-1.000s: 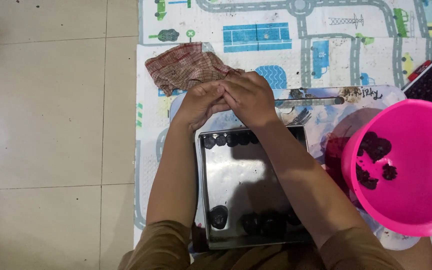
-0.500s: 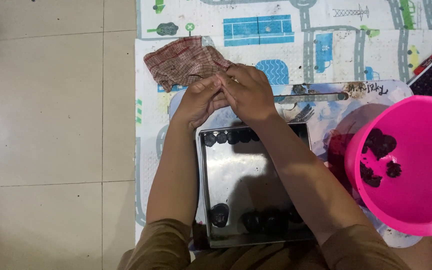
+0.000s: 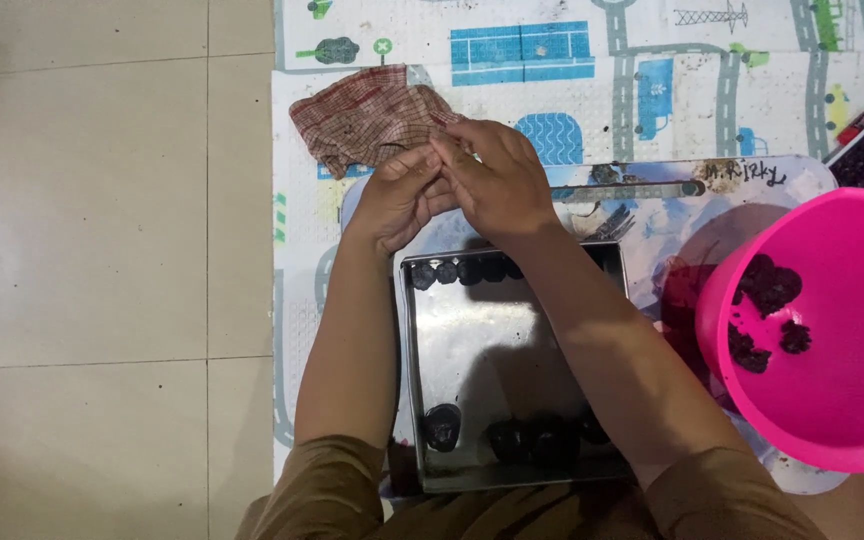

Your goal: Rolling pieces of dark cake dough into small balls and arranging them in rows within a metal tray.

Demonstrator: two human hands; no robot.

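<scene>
My left hand (image 3: 399,195) and my right hand (image 3: 494,177) are pressed together just beyond the far edge of a square metal tray (image 3: 497,340). The fingers of both curl around something hidden between them; I cannot see what it is. A row of dark round lumps (image 3: 462,270) lines the tray's far edge. More dark lumps (image 3: 522,436) sit along its near edge. A crumpled red checked cloth (image 3: 372,115) lies right behind my hands.
A pink plastic bowl (image 3: 852,400) with dark dough clumps (image 3: 767,290) stands at the right. The tray rests on a patterned board (image 3: 742,190) over a play mat with printed roads (image 3: 652,70). Beige floor tiles (image 3: 102,250) lie to the left.
Both hands stay joined beyond the tray, working together; the fingers shifted slightly. The view moved a little, so the cloth and mat sit lower.
</scene>
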